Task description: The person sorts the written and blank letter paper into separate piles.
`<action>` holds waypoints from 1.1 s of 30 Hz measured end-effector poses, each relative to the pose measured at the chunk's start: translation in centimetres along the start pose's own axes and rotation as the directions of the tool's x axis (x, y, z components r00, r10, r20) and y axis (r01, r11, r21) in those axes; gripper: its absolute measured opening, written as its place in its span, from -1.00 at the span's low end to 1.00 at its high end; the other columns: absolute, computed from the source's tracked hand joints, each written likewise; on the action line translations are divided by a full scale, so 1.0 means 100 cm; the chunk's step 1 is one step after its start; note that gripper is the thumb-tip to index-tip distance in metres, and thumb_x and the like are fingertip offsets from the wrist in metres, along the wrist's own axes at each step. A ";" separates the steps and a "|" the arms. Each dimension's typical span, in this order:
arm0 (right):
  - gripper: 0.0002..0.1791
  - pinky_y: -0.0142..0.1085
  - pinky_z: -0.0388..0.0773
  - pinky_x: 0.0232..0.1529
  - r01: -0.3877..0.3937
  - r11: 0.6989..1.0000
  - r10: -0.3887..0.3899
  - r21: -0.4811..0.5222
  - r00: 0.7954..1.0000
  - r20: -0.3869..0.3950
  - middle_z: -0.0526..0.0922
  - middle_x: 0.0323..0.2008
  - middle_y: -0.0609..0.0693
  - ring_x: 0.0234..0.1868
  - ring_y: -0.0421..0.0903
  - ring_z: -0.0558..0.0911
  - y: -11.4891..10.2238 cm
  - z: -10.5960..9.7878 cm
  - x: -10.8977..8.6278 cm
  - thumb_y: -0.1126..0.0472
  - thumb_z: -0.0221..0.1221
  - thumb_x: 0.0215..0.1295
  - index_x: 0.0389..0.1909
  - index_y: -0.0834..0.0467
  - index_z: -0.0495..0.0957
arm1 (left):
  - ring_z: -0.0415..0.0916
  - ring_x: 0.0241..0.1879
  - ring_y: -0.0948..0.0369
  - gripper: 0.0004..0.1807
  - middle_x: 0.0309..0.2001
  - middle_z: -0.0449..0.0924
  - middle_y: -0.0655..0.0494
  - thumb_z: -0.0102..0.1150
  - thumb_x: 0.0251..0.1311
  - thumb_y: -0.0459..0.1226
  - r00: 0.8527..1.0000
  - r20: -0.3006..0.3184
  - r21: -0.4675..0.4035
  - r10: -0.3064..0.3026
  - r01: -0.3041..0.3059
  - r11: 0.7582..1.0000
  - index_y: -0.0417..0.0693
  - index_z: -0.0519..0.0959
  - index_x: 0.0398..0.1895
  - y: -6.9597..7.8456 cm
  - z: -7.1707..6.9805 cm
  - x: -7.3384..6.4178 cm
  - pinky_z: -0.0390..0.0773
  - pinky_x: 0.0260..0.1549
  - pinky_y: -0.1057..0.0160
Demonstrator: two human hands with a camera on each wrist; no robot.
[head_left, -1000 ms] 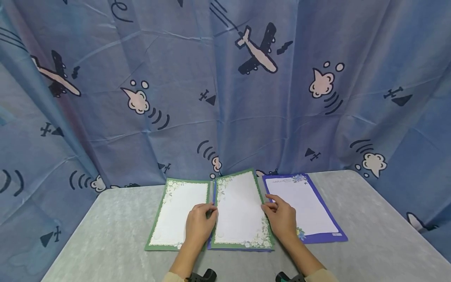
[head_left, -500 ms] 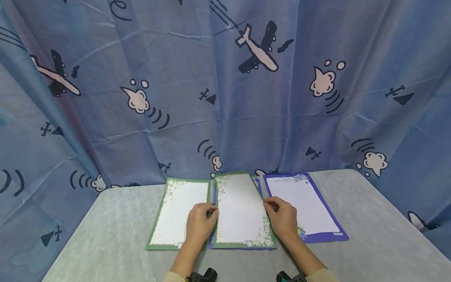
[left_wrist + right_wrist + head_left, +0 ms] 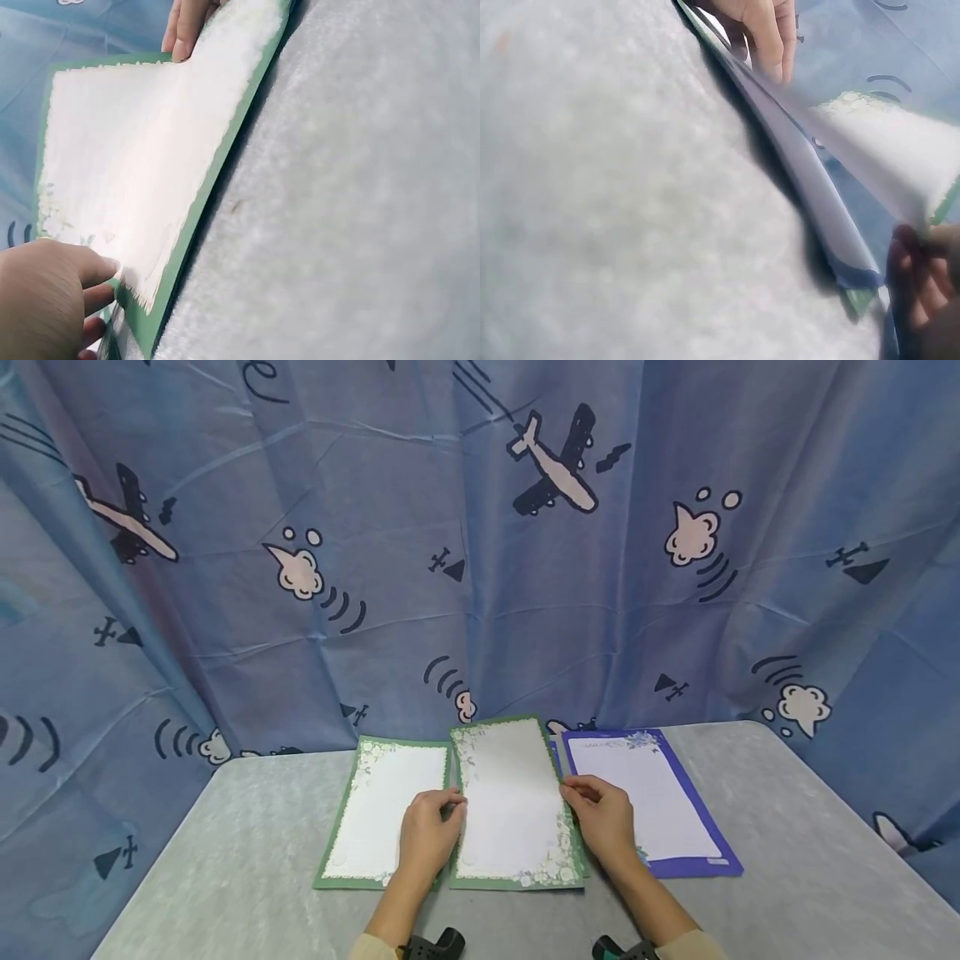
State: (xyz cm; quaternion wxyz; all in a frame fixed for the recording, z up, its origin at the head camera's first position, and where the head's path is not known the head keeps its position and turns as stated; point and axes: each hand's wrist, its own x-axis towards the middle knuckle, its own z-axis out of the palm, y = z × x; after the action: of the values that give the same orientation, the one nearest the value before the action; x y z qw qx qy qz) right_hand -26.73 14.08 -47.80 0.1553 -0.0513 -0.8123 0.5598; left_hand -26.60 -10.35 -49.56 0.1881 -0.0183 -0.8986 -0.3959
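Observation:
A green-bordered sheet of floral stationery paper (image 3: 510,802) is in the middle of the head view, raised off other sheets. My left hand (image 3: 429,833) pinches its left edge; my right hand (image 3: 606,818) pinches its right edge about halfway up. In the right wrist view the held sheet bends upward above a sheet with a blue-purple edge (image 3: 810,180), and a green corner (image 3: 860,301) pokes out below. The left wrist view shows the left thumb and fingers (image 3: 94,274) on the sheet's edge.
To the left lies another green-bordered sheet (image 3: 375,810), partly under the left forearm. A purple-bordered sheet (image 3: 652,793) lies to the right, beside the right hand. All rest on a grey cloth-covered table (image 3: 225,860), with a blue patterned curtain (image 3: 375,568) behind.
The held sheet first dipped and curved toward me, then rose again and shifted slightly left over the sheets beneath. Both hands kept nearly the same place, the right fingers closing on the edge.

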 end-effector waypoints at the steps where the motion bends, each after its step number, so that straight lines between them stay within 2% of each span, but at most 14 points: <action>1: -0.83 -0.53 0.56 -0.40 -0.022 0.999 0.022 0.027 1.000 0.009 0.80 -0.29 0.16 -0.47 -0.40 0.60 -0.001 0.000 0.000 0.29 0.31 0.31 -0.14 0.27 0.74 | 0.65 0.10 0.02 -0.93 -0.03 0.78 0.10 0.35 0.22 -0.28 1.000 0.001 -0.003 -0.008 0.008 1.000 0.05 0.79 -0.29 0.000 0.000 0.000 0.60 0.13 -0.03; 5: -0.79 -0.49 0.58 -0.43 -0.084 0.992 0.080 0.094 0.996 0.036 0.80 -0.30 0.15 -0.51 -0.37 0.59 -0.003 0.000 0.000 0.29 0.29 0.34 -0.10 0.31 0.71 | 0.65 0.11 0.01 -0.92 -0.03 0.77 0.09 0.34 0.22 -0.29 1.000 -0.003 -0.011 -0.029 0.029 1.000 0.05 0.78 -0.28 0.000 0.000 0.000 0.60 0.13 -0.04; 11: -0.79 -0.48 0.60 -0.42 -0.102 0.988 0.098 0.113 0.994 0.039 0.79 -0.32 0.11 -0.49 -0.36 0.61 -0.004 0.000 0.001 0.29 0.29 0.33 -0.09 0.31 0.71 | 0.65 0.09 0.01 -0.91 -0.04 0.77 0.07 0.35 0.20 -0.31 1.000 -0.006 -0.019 -0.021 0.021 1.000 0.03 0.78 -0.28 0.000 -0.001 0.000 0.62 0.09 -0.04; 16: -0.81 -0.50 0.59 -0.40 -0.110 0.989 0.108 0.102 0.994 0.024 0.79 -0.33 0.08 -0.47 -0.37 0.60 -0.003 0.000 0.002 0.29 0.30 0.32 -0.11 0.29 0.72 | 0.67 0.07 0.03 -0.90 -0.06 0.77 0.09 0.37 0.17 -0.36 1.000 -0.018 -0.103 -0.005 0.003 0.995 0.00 0.77 -0.29 0.003 -0.005 0.002 0.64 0.08 0.00; 20: -0.80 -0.54 0.53 -0.36 -0.084 0.994 0.084 0.076 0.996 0.013 0.80 -0.29 0.12 -0.42 -0.41 0.60 -0.005 0.000 0.001 0.27 0.31 0.32 -0.11 0.28 0.73 | 0.70 -0.11 0.13 -0.90 -0.17 0.77 0.11 0.37 0.17 -0.39 1.000 -0.020 -0.153 -0.011 0.007 0.988 -0.01 0.77 -0.30 0.005 -0.006 0.002 0.68 -0.08 0.18; 24: -0.80 -0.56 0.48 -0.33 -0.061 0.997 0.060 0.053 0.998 0.004 0.80 -0.26 0.14 -0.39 -0.44 0.60 -0.006 0.000 0.000 0.25 0.32 0.31 -0.12 0.27 0.74 | 0.59 -0.36 0.28 -0.90 -0.30 0.76 0.12 0.33 0.21 -0.38 0.999 0.018 -0.188 -0.036 0.039 0.981 -0.01 0.77 -0.30 0.007 -0.007 0.002 0.59 -0.35 0.39; 27: -0.80 -0.57 0.49 -0.31 -0.060 0.997 0.060 0.043 0.998 0.002 0.80 -0.26 0.13 -0.38 -0.45 0.60 -0.006 0.000 0.000 0.24 0.32 0.31 -0.12 0.26 0.74 | 0.52 -0.43 0.34 -0.90 -0.33 0.76 0.12 0.31 0.23 -0.37 0.998 0.039 -0.205 -0.046 0.053 0.977 -0.02 0.78 -0.30 0.008 -0.007 0.003 0.54 -0.41 0.43; 33: -0.79 -0.52 0.50 -0.28 -0.074 0.997 0.074 -0.019 0.997 0.007 0.80 -0.26 0.08 -0.35 -0.41 0.61 -0.005 0.000 -0.001 0.19 0.31 0.32 -0.10 0.19 0.75 | 0.45 -0.50 0.35 -0.89 -0.40 0.73 0.11 0.30 0.24 -0.39 0.999 0.033 -0.194 -0.043 0.048 0.980 -0.04 0.77 -0.27 0.009 -0.007 0.002 0.49 -0.50 0.43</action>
State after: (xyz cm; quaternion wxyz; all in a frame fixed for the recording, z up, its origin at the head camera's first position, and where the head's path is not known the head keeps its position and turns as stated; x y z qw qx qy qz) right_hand -26.58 13.86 -47.34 0.1308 -0.0808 -0.8157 0.5577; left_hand -26.43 -10.27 -48.40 0.1635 -0.0218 -0.8583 -0.4859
